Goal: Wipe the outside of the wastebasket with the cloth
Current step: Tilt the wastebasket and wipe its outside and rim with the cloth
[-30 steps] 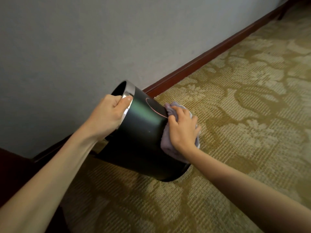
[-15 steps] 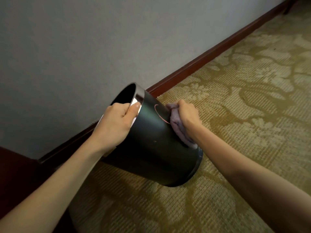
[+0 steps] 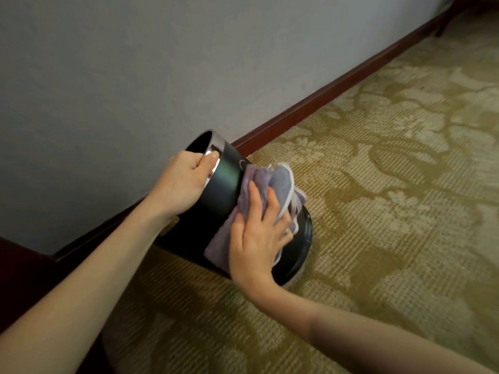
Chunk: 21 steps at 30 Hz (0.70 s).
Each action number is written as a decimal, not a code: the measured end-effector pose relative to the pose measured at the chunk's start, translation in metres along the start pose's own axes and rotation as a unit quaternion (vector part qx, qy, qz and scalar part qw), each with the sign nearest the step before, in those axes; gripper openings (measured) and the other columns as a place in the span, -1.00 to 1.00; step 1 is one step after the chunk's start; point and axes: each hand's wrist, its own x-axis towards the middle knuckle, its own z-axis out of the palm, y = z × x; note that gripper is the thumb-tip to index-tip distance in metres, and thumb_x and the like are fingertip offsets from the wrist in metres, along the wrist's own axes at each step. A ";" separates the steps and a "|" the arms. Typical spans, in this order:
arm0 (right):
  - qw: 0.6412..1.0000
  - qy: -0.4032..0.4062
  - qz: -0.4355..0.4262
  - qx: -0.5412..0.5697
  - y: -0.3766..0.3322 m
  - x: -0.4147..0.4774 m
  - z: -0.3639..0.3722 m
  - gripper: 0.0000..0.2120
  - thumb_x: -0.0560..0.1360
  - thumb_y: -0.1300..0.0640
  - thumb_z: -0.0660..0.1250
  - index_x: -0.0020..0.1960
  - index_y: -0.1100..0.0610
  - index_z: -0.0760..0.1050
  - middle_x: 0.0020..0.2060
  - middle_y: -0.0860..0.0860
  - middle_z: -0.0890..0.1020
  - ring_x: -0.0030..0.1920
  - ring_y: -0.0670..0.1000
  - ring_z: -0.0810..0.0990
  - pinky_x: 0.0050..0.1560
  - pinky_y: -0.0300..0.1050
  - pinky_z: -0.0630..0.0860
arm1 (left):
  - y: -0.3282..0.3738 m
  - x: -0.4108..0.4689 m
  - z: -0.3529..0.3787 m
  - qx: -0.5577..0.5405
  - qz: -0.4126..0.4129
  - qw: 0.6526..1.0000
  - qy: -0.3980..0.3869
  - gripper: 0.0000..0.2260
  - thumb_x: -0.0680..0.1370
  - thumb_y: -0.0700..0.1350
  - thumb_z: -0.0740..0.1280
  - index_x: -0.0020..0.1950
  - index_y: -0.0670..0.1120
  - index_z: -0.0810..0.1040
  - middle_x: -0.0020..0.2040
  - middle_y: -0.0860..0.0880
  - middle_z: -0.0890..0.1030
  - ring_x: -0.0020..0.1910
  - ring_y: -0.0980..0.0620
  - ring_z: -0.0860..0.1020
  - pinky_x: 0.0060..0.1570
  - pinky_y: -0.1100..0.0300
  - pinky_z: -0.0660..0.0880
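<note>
A black round wastebasket (image 3: 213, 206) with a silver rim is tipped toward the wall, its base resting on the carpet. My left hand (image 3: 186, 182) grips the silver rim at the top, thumb on the outside. A crumpled lilac cloth (image 3: 259, 184) lies against the basket's near side. My right hand (image 3: 256, 236) presses it flat there with fingers spread over it. Part of the basket's side is hidden under the cloth and hand.
A grey wall (image 3: 162, 63) with a dark red skirting board (image 3: 337, 87) runs diagonally behind the basket. Olive patterned carpet (image 3: 378, 198) covers the floor to the right and front. A dark red furniture edge (image 3: 16, 271) shows at the far left.
My right hand has slid with the cloth from the basket's upper far side down to its near lower side. The cloth has spread out. The left hand keeps its grip on the rim.
</note>
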 end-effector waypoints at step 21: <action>0.998 -0.055 -0.009 0.014 -0.022 0.077 -0.012 -0.62 0.54 0.03 0.05 0.31 -0.10 0.41 0.31 -0.04 0.43 0.28 0.18 0.30 0.30 0.26 0.16 | -0.009 -0.019 -0.014 -0.072 0.002 0.996 -0.053 -0.47 0.58 0.07 0.15 -0.15 -0.45 0.44 -0.33 -0.13 0.44 -0.33 0.04 0.36 -0.40 0.00 0.29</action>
